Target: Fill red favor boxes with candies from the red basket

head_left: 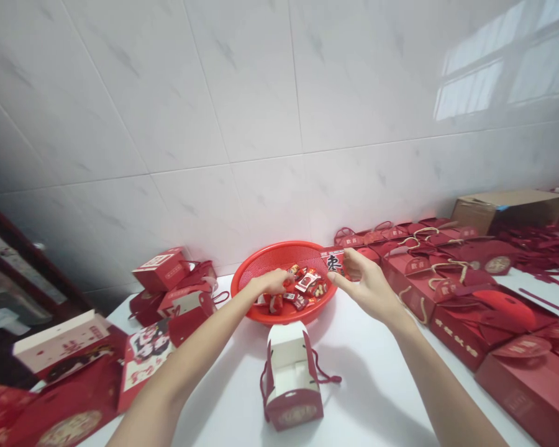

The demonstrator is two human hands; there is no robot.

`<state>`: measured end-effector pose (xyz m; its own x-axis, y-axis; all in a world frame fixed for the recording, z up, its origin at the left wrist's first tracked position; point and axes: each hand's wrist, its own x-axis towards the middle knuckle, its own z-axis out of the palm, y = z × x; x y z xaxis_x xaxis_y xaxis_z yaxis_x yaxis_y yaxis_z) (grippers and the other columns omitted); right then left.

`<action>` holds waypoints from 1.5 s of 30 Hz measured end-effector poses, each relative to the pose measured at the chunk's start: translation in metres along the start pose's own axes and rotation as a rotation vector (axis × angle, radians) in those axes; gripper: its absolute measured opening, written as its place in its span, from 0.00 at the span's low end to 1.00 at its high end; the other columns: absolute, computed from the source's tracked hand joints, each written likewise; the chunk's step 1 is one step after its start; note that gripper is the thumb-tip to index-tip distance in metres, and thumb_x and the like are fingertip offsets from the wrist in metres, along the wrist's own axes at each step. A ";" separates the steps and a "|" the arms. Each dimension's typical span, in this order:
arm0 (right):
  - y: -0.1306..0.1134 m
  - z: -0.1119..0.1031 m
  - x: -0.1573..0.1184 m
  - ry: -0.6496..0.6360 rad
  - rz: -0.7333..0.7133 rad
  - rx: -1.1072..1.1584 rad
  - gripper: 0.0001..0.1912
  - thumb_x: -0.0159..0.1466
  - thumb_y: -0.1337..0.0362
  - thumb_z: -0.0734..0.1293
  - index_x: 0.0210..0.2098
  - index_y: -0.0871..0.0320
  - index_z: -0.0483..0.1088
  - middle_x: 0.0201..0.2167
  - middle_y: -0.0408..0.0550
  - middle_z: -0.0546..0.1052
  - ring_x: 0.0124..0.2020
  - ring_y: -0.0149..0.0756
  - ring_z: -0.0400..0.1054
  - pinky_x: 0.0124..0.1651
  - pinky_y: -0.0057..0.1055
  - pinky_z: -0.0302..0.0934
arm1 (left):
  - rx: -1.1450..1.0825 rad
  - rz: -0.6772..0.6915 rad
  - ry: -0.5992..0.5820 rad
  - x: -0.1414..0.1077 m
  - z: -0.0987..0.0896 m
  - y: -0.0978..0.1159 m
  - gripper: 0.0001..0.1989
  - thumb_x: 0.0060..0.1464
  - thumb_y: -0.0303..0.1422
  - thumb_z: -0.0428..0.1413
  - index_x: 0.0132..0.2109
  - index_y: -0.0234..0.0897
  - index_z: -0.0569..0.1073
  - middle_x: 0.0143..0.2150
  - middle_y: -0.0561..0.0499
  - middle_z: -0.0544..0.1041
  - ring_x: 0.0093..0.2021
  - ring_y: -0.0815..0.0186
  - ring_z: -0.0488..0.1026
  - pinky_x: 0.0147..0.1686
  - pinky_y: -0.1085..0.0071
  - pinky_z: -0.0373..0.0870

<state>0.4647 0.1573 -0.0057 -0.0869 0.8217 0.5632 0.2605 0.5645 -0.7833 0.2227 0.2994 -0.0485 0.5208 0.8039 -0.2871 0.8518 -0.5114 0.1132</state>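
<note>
A red plastic basket (283,248) with a perforated wall holds several small wrapped sweets (306,282). My left hand (274,283) reaches in over its left side, fingers bent among the sweets; what they grip is hidden. My right hand (364,284) is closed on a red snack packet (334,261) with a large black character, beside the basket's right rim. In front of the basket stands a small red gift box (294,411), its top open and its white inside showing. Dark red cord handles (328,377) spread from its sides.
Red gift boxes with rope handles (466,329) fill the right side in rows. More red boxes (163,273) are stacked at the left. A brown cardboard carton (475,214) stands at the back right. Behind the white table (354,403) rises a tiled wall (261,124).
</note>
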 end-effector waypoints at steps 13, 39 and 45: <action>-0.007 -0.001 0.000 -0.096 0.060 0.159 0.14 0.60 0.56 0.71 0.41 0.56 0.71 0.38 0.49 0.82 0.40 0.42 0.77 0.43 0.36 0.70 | -0.233 0.163 -0.138 0.010 0.017 0.027 0.19 0.38 0.27 0.64 0.42 0.41 0.80 0.36 0.52 0.80 0.37 0.60 0.74 0.37 0.71 0.67; 0.006 0.006 0.002 -0.154 0.193 0.375 0.18 0.59 0.54 0.72 0.45 0.55 0.70 0.45 0.51 0.80 0.42 0.42 0.77 0.45 0.41 0.75 | -0.961 0.302 0.252 -0.048 -0.016 0.027 0.16 0.52 0.41 0.61 0.41 0.32 0.78 0.39 0.46 0.80 0.40 0.61 0.74 0.44 0.66 0.71; 0.011 0.004 0.006 -0.042 0.218 0.347 0.18 0.58 0.49 0.71 0.37 0.55 0.69 0.37 0.48 0.81 0.37 0.40 0.76 0.38 0.36 0.75 | -0.664 0.103 0.293 -0.043 -0.018 0.005 0.17 0.54 0.37 0.52 0.46 0.33 0.76 0.42 0.46 0.80 0.42 0.59 0.76 0.40 0.69 0.72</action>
<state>0.4636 0.1689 -0.0118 -0.1063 0.9236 0.3684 -0.0617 0.3637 -0.9295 0.2055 0.2681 -0.0188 0.5142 0.8576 0.0118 0.6035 -0.3716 0.7055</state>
